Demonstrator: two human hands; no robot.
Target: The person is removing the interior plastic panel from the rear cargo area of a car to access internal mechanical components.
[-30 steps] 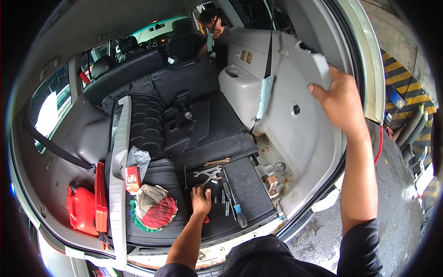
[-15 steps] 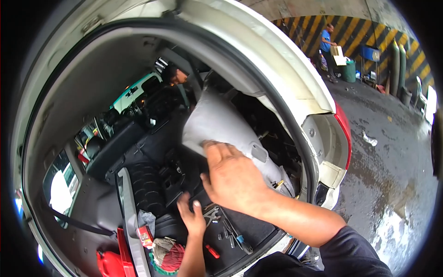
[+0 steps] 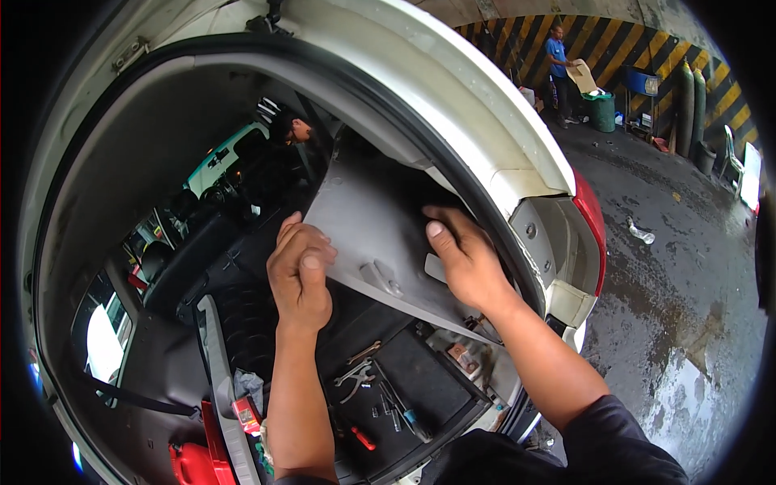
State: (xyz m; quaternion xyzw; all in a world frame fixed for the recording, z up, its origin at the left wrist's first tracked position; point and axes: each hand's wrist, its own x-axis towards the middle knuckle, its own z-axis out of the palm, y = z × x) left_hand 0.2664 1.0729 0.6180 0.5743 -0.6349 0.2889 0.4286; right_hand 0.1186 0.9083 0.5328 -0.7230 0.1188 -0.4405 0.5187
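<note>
Panel [image 3: 364, 214] in closed grip of left hand [image 3: 301, 273]; right hand [image 3: 469, 260], grip unclear; red box [image 3: 246, 415], print blurred

The trim panel [image 3: 368, 214] is smooth matt plastic, the wrenches [image 3: 364, 353] metal, the taillight [image 3: 592, 234] glossy plastic.

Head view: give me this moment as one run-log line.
Left hand: at left edge of grey plastic trim panel | Right hand: at panel's right side | Black cargo floor: red-handled tool, blue-handled screwdriver
</note>
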